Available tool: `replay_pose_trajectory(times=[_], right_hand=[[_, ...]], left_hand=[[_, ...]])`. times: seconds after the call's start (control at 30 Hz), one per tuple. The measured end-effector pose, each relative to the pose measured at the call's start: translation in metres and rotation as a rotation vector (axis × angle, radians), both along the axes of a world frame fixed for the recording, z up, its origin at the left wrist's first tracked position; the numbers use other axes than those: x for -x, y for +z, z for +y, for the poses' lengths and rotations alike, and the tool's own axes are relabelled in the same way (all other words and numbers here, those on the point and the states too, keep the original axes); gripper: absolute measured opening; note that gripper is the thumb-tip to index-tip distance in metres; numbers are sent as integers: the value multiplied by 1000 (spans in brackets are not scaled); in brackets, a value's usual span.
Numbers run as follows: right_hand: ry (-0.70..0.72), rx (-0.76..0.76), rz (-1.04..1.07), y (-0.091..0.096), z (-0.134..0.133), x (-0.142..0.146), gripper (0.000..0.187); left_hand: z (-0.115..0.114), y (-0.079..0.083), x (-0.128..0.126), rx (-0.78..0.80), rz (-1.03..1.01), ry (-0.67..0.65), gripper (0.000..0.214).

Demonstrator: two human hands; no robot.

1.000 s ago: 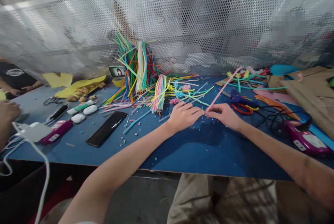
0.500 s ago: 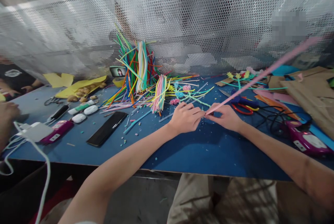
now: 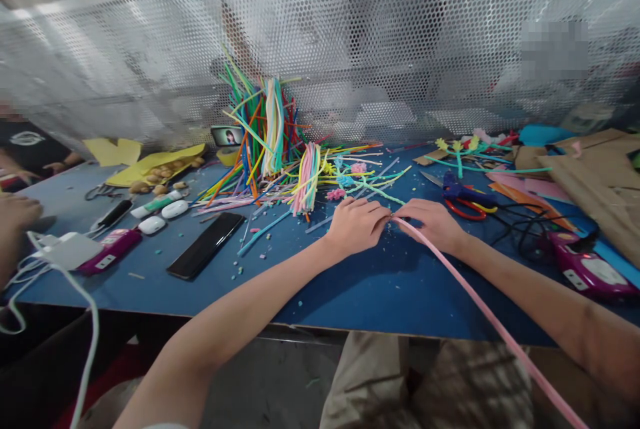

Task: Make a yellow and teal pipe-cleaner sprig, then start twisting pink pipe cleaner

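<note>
A long pink pipe cleaner (image 3: 470,292) runs from between my fingertips down past my right forearm to the bottom edge of the view. My left hand (image 3: 356,224) is closed in a pinch at its near end, above the blue table. Close beside it, my right hand (image 3: 431,222) pinches the same end with the fingertips. What exactly lies between the fingertips is mostly hidden. Just beyond my hands are pink and blue pipe-cleaner flowers (image 3: 345,179) and a green twisted stem (image 3: 383,194).
A bundle of pastel pipe cleaners (image 3: 306,179) lies near a tall multicoloured pile (image 3: 263,129). Scissors (image 3: 457,199), a hot glue gun (image 3: 453,184) and a purple power strip (image 3: 587,266) are on the right. A black phone (image 3: 205,246) lies left; another person's hand (image 3: 17,212) is at far left.
The free length of the pink pipe cleaner has swung from up and right to down and right. Both my hands stay close together in nearly the same place.
</note>
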State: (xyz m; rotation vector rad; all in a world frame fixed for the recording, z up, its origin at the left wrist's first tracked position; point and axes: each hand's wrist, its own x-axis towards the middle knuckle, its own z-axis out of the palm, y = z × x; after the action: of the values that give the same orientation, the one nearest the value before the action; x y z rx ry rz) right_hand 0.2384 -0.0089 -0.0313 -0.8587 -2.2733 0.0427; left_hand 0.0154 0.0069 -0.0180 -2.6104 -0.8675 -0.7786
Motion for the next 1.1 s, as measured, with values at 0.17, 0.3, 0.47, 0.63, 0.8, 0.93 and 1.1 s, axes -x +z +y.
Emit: replay_pose_trajectory(times=[0.17,0.3,0.47,0.63,0.8,0.93,1.1], right_hand=[[-107,190,177,1,-3,5,16],[-163,389,254,2,-4,6,23],[-68,606,313,2,-1,0,26],[-42,592,343,-2,3,-3,32],[-39,568,345,-2,2,-2,37],[-40,523,312,-1,1,-2,32],[12,353,240,-2,2,-4,24]], left_hand=[[4,-1,2,-64,28,-34,23],[7,-1,5,-106,66,-72,22],[7,4,10,-165,148,-134,23],[4,9,11,-187,173,-164,24],[1,11,10,-178,174,-172,26],[2,8,9,-177,184,-151,27],[0,4,6,-172,199,-112,23]])
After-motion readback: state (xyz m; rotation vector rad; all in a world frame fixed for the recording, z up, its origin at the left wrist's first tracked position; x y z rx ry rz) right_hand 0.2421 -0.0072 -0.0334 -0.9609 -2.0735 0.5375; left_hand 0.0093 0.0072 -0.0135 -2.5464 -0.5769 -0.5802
